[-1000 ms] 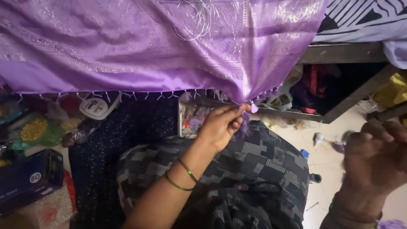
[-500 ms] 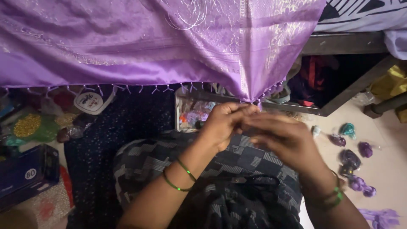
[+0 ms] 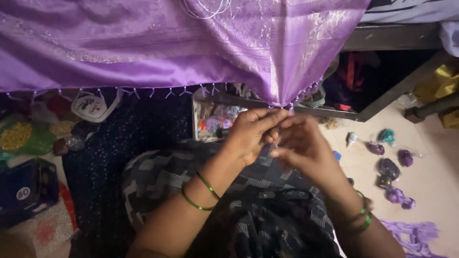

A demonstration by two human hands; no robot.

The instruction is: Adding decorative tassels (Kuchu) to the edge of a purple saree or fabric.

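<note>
Just below the cloth corner, both hands meet w/ fingertips touching. Left hand curled, fingers pinched at the fringe tip; right hand half-closed against it, can't tell what it grips. Thread bundles lie right of the hands on the floor; bead box just left, behind them.

A home craft corner: purple cloth hangs from a cot, thread bundles strewn on the floor
</note>
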